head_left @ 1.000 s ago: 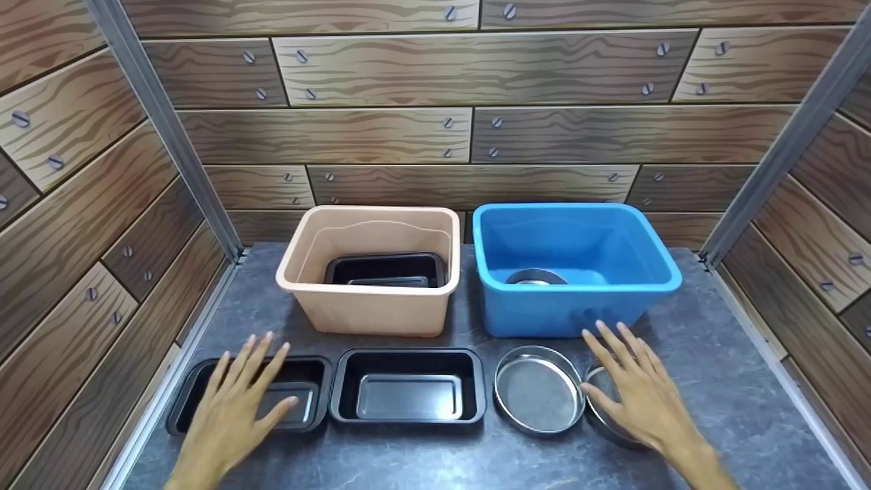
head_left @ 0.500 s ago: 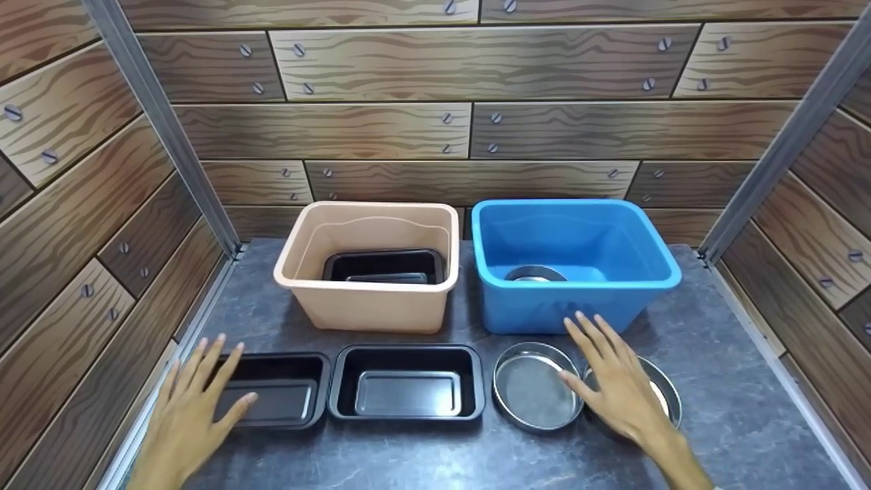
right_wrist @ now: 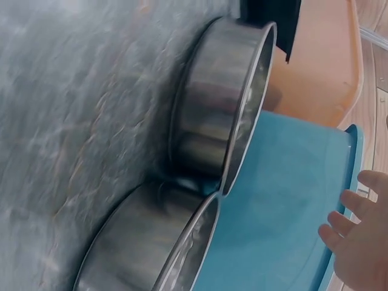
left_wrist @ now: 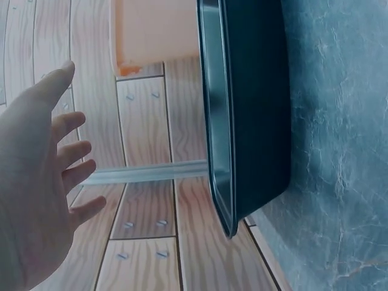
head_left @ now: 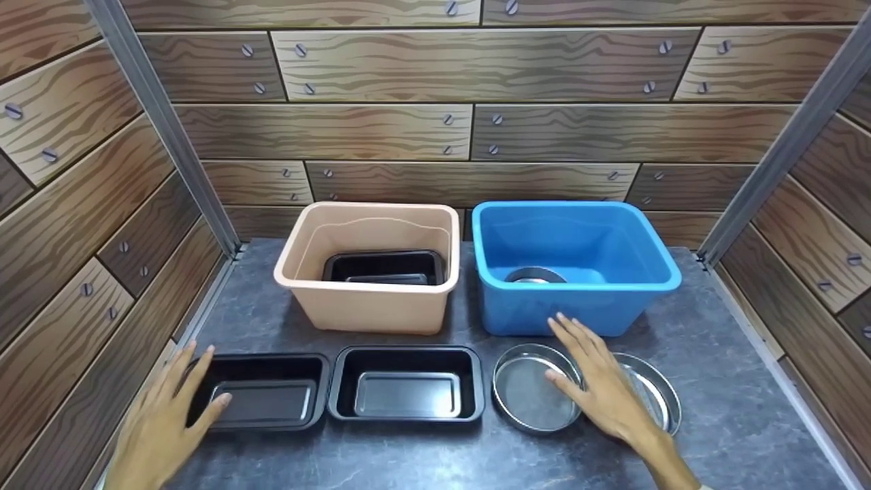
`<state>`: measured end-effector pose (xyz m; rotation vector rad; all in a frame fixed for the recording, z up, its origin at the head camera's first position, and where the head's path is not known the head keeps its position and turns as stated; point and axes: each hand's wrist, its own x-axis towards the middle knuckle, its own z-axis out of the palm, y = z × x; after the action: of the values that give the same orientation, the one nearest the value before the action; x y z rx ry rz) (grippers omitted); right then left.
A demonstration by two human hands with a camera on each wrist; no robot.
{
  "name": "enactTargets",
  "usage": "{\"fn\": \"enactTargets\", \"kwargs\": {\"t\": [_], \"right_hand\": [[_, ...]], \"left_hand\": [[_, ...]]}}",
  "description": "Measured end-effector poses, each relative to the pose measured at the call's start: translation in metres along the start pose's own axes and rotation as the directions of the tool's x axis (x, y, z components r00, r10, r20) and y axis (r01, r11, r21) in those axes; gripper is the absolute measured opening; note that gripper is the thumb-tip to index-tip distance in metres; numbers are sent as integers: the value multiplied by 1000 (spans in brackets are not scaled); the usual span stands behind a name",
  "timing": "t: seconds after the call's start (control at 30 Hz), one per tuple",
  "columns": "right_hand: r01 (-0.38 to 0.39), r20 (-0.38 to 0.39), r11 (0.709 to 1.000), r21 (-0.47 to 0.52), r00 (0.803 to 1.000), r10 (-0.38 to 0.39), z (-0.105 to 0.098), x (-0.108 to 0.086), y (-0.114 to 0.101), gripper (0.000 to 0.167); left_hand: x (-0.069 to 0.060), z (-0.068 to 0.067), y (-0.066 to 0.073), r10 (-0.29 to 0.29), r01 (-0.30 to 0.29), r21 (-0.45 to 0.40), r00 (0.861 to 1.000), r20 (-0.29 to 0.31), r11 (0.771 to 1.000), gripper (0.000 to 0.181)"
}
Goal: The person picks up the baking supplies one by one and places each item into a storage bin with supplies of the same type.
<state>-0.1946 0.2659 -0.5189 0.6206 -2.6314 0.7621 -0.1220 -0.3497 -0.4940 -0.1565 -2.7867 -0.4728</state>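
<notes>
My left hand [head_left: 163, 415], fingers spread, hovers over the left end of a black loaf pan [head_left: 265, 395]; the left wrist view shows a gap between that hand [left_wrist: 45, 163] and the pan [left_wrist: 254, 115]. A second black loaf pan [head_left: 408, 384] lies beside it. Over two round metal cake pans is my right hand [head_left: 599, 388], fingers extended and holding nothing. It partly covers the left round pan [head_left: 534, 391] and the right round pan [head_left: 656, 391]. Both pans stand side by side, rims touching, in the right wrist view.
Behind the pans stand a peach bin [head_left: 374, 309] and a blue bin [head_left: 544, 309]. Another black loaf pan [head_left: 384, 262] lies in the peach bin, another round pan [head_left: 534, 274] in the blue one. Wood-patterned walls [head_left: 381, 129] enclose the grey table [head_left: 408, 456] on three sides.
Both hands have shifted left: the left hand toward the loaf pan's outer end, the right hand from the right round pan toward the left one. The pans and bins have stayed in place.
</notes>
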Motion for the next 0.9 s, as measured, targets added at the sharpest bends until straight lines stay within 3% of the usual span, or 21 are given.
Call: {"fn": "enactTargets", "kwargs": {"t": [0.27, 0.6, 0.73, 0.9], "right_hand": [[6, 18, 973, 230, 1000, -11, 5, 11, -17, 71], [-61, 81, 901, 431, 996, 28, 8, 21, -36, 65], [-56, 88, 853, 519, 996, 12, 12, 26, -41, 62], [9, 62, 780, 626, 996, -61, 18, 36, -46, 61]], "left_hand": [[-2, -1, -8, -61, 61, -71, 998, 6, 996, 75], [-9, 4, -19, -107, 100, -179, 994, -30, 979, 70], [-13, 4, -27, -168, 163, -282, 986, 8, 945, 68], [-17, 2, -39, -255, 273, -359, 962, 98, 893, 66]]}}
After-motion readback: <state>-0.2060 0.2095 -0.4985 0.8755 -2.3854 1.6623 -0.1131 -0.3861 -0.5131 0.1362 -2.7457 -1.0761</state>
